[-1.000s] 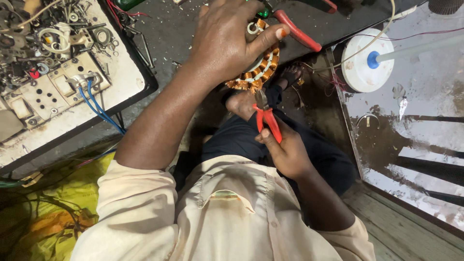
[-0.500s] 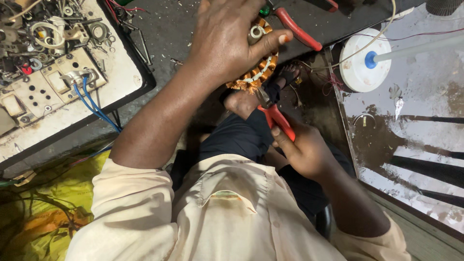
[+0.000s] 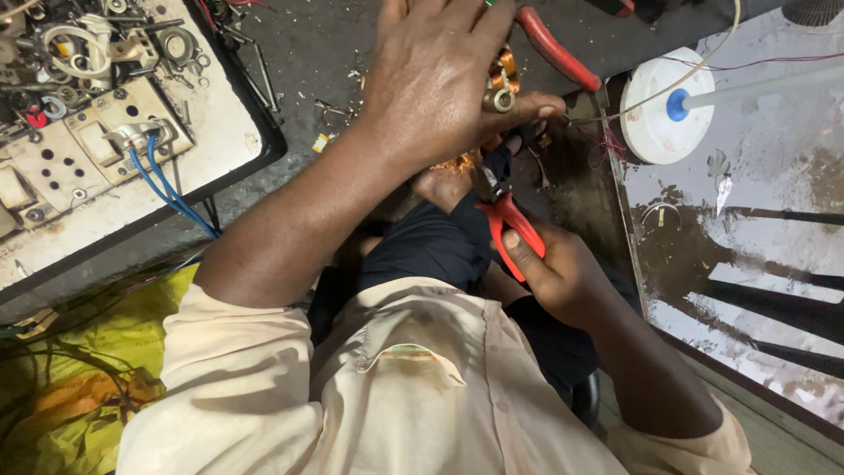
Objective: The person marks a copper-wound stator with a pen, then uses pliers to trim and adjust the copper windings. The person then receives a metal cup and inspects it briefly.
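The left hand [image 3: 440, 84] lay curled over a copper-wound motor coil [image 3: 503, 79], fingers and thumb clamped around it, holding it above the lap at the near edge of the dark surface [image 3: 308, 53]. The right hand [image 3: 563, 273] was closed around the red handles of a pair of pliers [image 3: 503, 215], whose nose pointed up toward the underside of the coil. A second red-handled tool [image 3: 554, 48] lay on the surface just beyond the coil. A white switch board [image 3: 114, 158] with blue wires [image 3: 167, 189] sat at the left edge, and a white disc [image 3: 655, 123] lay off to the right.
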